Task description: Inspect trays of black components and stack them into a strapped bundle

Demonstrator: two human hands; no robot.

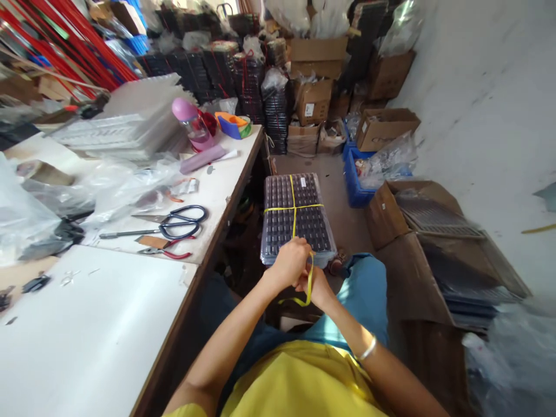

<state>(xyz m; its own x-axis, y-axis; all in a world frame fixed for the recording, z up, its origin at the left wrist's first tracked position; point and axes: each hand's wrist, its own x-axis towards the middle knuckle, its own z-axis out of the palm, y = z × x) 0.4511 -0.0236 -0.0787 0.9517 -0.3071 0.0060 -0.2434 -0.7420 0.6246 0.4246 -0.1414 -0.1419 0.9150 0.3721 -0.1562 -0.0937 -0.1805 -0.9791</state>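
Both hands (290,263) (321,288) together, left fingers (303,245) curled on yellow strap (310,284)

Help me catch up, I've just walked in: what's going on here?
A person's left hand is closed on a yellow strap at the near edge of a stack of plastic trays; the right hand is beside it, its grip partly hidden. The strap crosses itself on top, a loose end hanging. Scissors and red-handled pliers lie on the table.

Pale wall (486,116) (smudged), greyish floor (325,167).
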